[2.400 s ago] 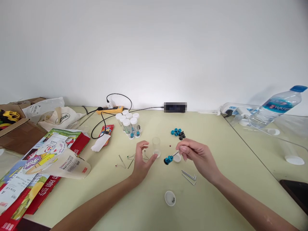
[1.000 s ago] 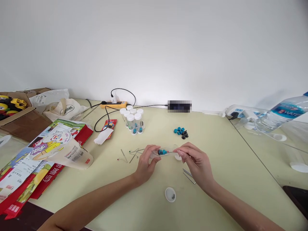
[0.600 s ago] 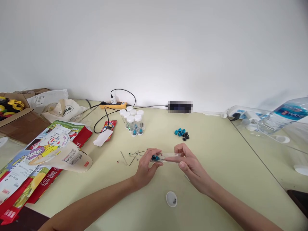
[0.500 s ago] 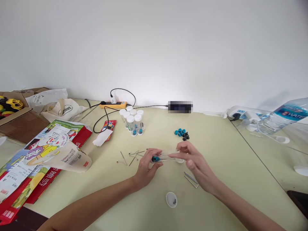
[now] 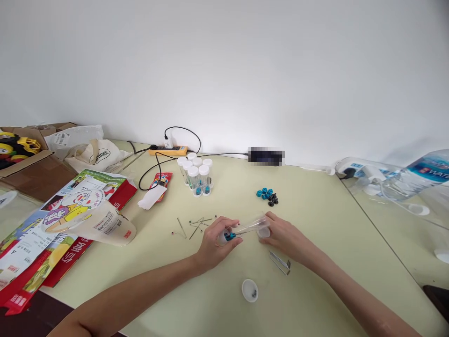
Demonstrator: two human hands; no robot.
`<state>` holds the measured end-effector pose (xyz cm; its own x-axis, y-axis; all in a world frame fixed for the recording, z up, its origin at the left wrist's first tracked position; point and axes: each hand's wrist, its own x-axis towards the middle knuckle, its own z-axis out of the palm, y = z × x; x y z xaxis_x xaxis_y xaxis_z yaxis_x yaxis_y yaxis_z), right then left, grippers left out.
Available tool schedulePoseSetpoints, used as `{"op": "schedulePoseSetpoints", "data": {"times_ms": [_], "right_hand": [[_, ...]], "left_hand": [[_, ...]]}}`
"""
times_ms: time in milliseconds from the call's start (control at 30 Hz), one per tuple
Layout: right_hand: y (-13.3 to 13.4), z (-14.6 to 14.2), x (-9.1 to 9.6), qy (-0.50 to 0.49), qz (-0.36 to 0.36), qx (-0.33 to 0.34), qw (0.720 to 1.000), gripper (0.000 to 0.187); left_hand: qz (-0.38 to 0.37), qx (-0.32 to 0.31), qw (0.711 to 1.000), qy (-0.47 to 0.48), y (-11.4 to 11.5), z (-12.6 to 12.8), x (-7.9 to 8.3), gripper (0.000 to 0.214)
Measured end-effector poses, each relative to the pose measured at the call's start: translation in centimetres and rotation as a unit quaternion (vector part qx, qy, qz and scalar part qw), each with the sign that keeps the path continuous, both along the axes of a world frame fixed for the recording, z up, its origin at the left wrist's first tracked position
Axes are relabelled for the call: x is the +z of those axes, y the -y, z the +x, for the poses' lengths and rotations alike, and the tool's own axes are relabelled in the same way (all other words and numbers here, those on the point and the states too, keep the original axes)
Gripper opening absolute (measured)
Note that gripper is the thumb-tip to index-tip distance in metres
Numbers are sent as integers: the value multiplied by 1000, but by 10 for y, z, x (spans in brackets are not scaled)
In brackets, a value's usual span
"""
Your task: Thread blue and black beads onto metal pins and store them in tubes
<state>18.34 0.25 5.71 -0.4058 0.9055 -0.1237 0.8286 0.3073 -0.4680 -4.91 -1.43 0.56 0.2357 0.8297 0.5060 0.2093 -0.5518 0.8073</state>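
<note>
My left hand (image 5: 219, 243) is closed around the left end of a clear plastic tube (image 5: 250, 227), which lies nearly level with its right end slightly raised. A blue piece (image 5: 229, 236) with a thin metal rod shows inside by my fingers. My right hand (image 5: 286, 236) is closed at the tube's other end, its fingers on a white cap (image 5: 264, 232). Whether the cap is seated on the tube, I cannot tell. Below my hands a small white dish (image 5: 250, 290) holds tiny dark pieces. Several metal hex keys (image 5: 279, 262) lie under my right hand.
Several white-capped tubes (image 5: 204, 180) stand at the back. Blue knobs (image 5: 264, 193) and black pieces (image 5: 272, 200) lie beyond my right hand, thin metal rods (image 5: 196, 227) beyond my left. A paper cup (image 5: 112, 224) lies on a colourful bag (image 5: 63, 271) at left. A water bottle (image 5: 424, 171) is at right.
My right hand's raised, spread fingers have closed in at the tube's right end and cap. The tube's right end has tilted up a little. The view has shifted slightly.
</note>
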Motion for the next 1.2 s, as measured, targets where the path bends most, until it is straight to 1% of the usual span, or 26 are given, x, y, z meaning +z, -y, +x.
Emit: {"op": "schedulePoseSetpoints", "data": {"times_ms": [100,233,300,400,533,600,700,867,1100,1200], "right_hand": [[0,1,10,-24,0,1,1000,10],[1,6,31,-116,27,6,993,15],[1,8,38,-157,25,0,987,21],[1,10,43,-218,-9,-16,976,28],[4,9,46,-286,-71,-38,955,29],[5,7,47,-290,-95,-51,951,29],[8,6,49,-285,-106,-59,951,28],[10,5,51,-289,-98,-56,951,28],[11,3,50,-299,-94,-62,948,35],[12,2,50,-300,-93,-62,947,35]], "left_hand": [[4,-1,1000,2,0,0,-1,35],[2,-2,1000,2,0,0,-2,37],[-6,3,1000,2,0,0,-2,36],[-15,7,1000,6,0,0,-2,36],[-17,2,1000,5,1,0,-1,36],[-16,1,1000,6,1,0,-2,36],[-17,-3,1000,8,0,0,-2,37],[-17,-8,1000,11,1,0,-2,38],[-22,-13,1000,11,1,-1,-1,38],[-25,-16,1000,12,1,-1,-1,38]]}}
